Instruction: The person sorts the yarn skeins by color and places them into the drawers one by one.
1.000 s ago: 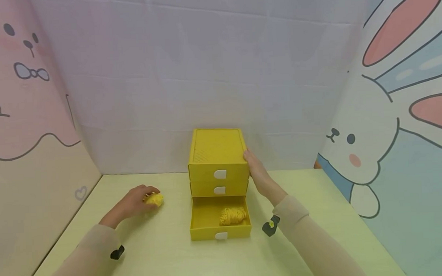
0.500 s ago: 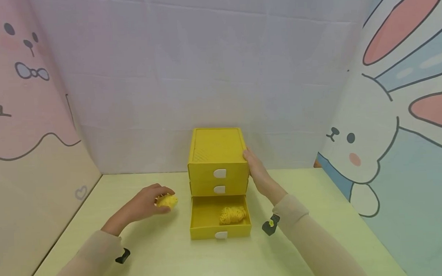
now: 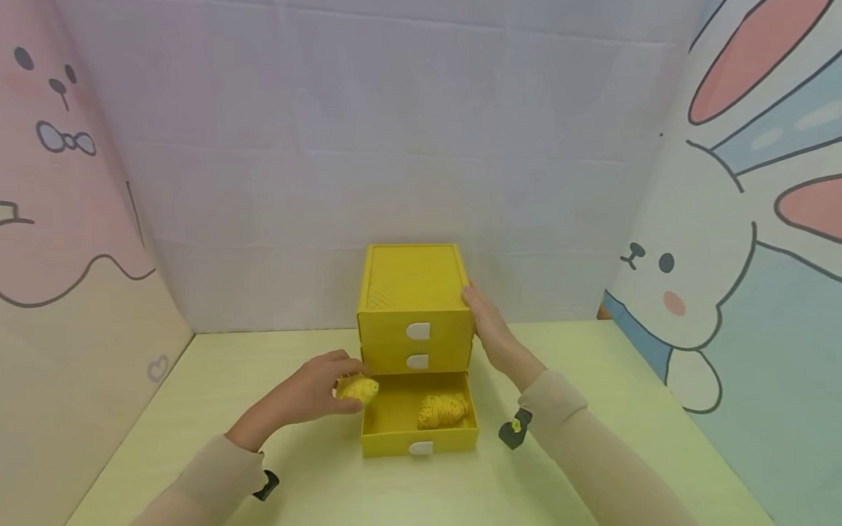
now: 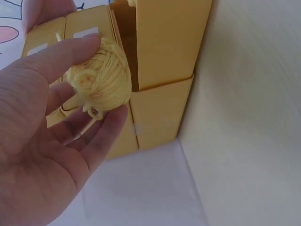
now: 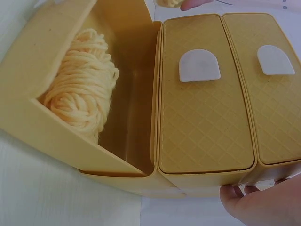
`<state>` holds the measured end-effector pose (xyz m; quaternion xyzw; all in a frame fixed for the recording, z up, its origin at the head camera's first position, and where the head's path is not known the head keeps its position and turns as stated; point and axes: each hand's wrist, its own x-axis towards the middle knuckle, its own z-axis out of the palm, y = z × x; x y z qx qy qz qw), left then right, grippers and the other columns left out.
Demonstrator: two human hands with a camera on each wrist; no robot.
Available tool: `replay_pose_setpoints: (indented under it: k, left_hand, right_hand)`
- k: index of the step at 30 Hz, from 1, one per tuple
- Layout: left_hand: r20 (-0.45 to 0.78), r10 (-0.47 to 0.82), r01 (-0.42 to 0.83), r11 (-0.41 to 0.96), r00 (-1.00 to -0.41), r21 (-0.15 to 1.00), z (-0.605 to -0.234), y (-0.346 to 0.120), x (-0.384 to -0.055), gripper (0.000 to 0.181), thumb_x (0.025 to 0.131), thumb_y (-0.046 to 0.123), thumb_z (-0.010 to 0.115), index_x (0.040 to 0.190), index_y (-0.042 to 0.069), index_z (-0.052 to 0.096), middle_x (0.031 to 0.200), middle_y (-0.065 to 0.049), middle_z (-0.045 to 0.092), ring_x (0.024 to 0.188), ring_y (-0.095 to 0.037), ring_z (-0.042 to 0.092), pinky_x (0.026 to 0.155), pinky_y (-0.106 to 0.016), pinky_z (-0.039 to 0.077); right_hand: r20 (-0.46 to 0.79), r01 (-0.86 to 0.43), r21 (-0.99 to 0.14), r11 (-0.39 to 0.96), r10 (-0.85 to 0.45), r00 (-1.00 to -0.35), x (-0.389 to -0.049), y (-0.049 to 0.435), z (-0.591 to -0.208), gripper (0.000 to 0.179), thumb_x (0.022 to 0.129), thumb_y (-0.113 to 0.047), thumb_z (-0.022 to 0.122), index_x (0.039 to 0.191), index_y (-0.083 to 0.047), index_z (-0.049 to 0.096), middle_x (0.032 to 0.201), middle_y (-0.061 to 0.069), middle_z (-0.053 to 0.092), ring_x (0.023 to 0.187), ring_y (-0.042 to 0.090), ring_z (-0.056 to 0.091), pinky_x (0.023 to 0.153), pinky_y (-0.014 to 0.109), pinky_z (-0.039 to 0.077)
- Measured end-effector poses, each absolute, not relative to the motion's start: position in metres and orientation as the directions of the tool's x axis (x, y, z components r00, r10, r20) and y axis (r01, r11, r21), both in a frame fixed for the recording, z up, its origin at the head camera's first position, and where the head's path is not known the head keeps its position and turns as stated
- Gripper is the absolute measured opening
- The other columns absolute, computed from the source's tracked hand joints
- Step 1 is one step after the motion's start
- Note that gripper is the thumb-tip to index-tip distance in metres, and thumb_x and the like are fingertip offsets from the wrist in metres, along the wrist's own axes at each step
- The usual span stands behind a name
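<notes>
A small ball of yellow yarn (image 4: pixel 106 77) is pinched between the thumb and fingers of my left hand (image 3: pixel 312 392). In the head view that yarn ball (image 3: pixel 358 390) overlaps the left rim of the pulled-out bottom drawer (image 3: pixel 392 443). Inside the drawer, toward its right side, lies a larger wound skein of yellow yarn (image 5: pixel 82 87). My right hand (image 3: pixel 496 334) rests against the right side of the yellow drawer cabinet (image 3: pixel 417 275), its fingers partly hidden behind the side. The two upper drawers, with white tabs, are closed.
The cabinet stands on a pale table (image 3: pixel 540 475) near a white back wall (image 3: pixel 403 140). Side panels with cartoon animals flank the table, a rabbit panel (image 3: pixel 700 284) at the right. A black clip (image 3: pixel 516 428) hangs by the right sleeve.
My left hand has carried the yarn ball rightward across the table to the open drawer's left edge. The right hand and the cabinet have stayed in place.
</notes>
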<state>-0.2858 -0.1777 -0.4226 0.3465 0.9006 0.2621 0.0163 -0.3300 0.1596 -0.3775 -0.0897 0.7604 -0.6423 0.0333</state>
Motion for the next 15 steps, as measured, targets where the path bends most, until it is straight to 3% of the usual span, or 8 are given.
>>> replay_pose_setpoints:
  k: [8,15]
  left_hand:
    - [0.171,0.683,0.679,0.601,-0.71,0.421,-0.424,-0.148,-0.281,0.038,0.093,0.021,0.082,0.128,0.009,0.073,0.125,-0.002,0.067,0.112,-0.023,0.064,0.095,-0.045,0.057]
    - [0.186,0.717,0.733,0.608,-0.672,0.304,-0.435,-0.129,-0.282,0.033,0.09,0.021,0.085,0.121,0.014,0.075,0.118,0.0,0.068,0.104,-0.019,0.064,0.09,-0.038,0.058]
  right_hand:
    - [0.066,-0.098,-0.98,0.172,-0.182,-0.981,-0.33,0.162,-0.381,0.069,0.116,-0.048,0.029,0.173,-0.019,0.003,0.179,0.003,0.003,0.165,0.027,0.0,0.132,0.056,0.012]
    - [0.073,-0.107,-0.978,0.177,-0.191,-0.979,-0.329,0.161,-0.38,0.069,0.116,-0.048,0.028,0.172,-0.019,0.002,0.179,0.003,0.002,0.165,0.027,-0.001,0.132,0.056,0.011]
